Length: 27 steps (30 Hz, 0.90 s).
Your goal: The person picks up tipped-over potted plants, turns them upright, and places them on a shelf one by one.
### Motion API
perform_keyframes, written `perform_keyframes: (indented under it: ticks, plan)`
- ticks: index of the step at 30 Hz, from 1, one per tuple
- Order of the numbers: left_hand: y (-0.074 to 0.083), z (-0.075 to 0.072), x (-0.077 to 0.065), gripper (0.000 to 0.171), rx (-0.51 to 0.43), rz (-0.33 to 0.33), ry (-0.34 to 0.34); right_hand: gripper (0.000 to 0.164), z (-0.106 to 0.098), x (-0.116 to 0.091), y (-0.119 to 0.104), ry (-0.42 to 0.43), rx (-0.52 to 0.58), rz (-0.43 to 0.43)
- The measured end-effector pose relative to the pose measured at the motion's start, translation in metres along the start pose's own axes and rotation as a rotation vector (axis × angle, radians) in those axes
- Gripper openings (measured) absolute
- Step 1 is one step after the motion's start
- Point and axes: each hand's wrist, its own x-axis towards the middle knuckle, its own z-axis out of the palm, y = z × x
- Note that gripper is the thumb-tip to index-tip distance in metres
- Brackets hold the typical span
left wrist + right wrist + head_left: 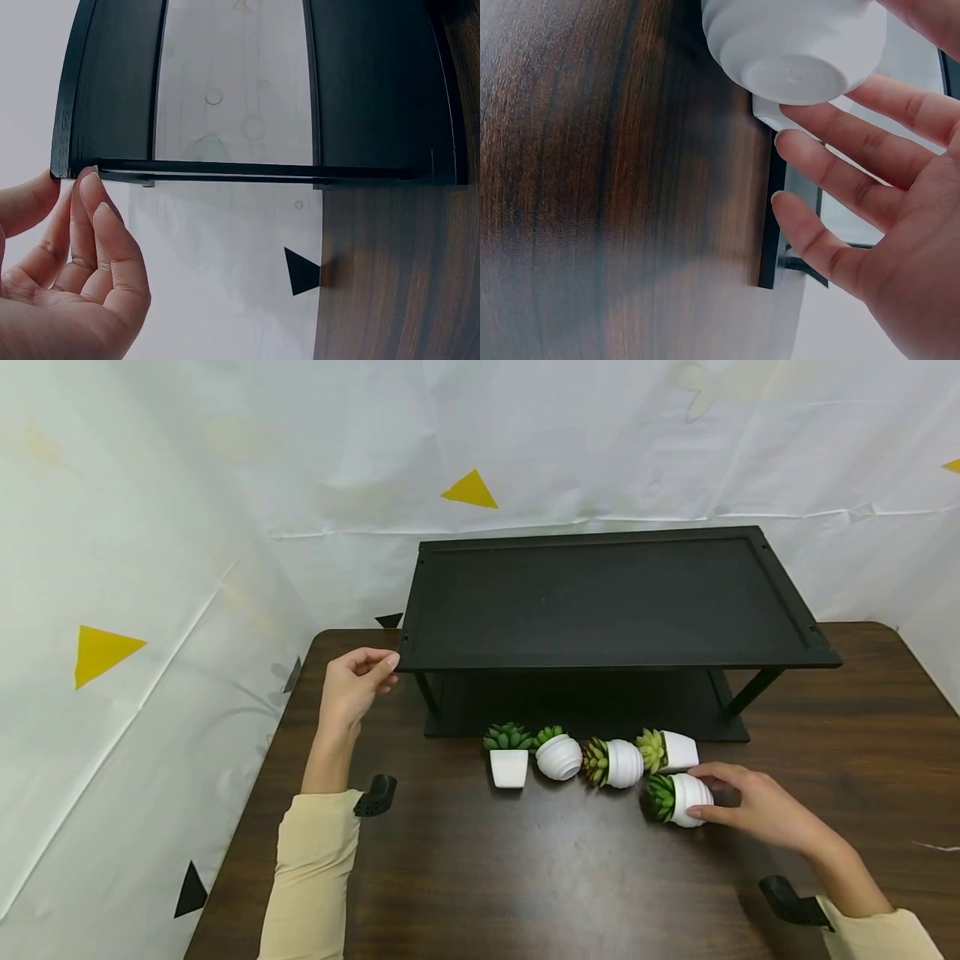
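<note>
My left hand [351,692] pinches the front left corner of a black two-tier shelf [600,602] between thumb and fingertips. In the left wrist view, the thumb is on one side of the shelf board [116,90] and the fingertips on the other. On the right, my right hand [768,810] grips a small potted succulent [692,800] by its ribbed white pot, which lies on its side with the leaves pointing left. The right wrist view shows the pot's round base [795,79]; its leaves are out of sight there.
More potted succulents line the shelf's front: a square white pot [509,768], a tilted round pot [558,757], a round pot on its side [624,764] and a tapered pot [680,750] on its side. The brown wooden table [525,877] meets white sheeting [360,460] behind.
</note>
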Motion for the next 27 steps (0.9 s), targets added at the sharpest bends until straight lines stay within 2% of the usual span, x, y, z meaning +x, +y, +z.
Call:
perform_keyframes:
  ticks: [16,27]
  plan:
    - [0.0000,-0.0003,0.0007,0.024,0.015,0.001,0.000,0.061,-0.0048,-0.0037,0.0058,-0.072,-0.009,-0.001]
    - [-0.0002,0.0005,0.0012,0.024,0.009,0.008,-0.002,0.058,-0.0050,-0.0048,0.0081,-0.034,-0.010,-0.050]
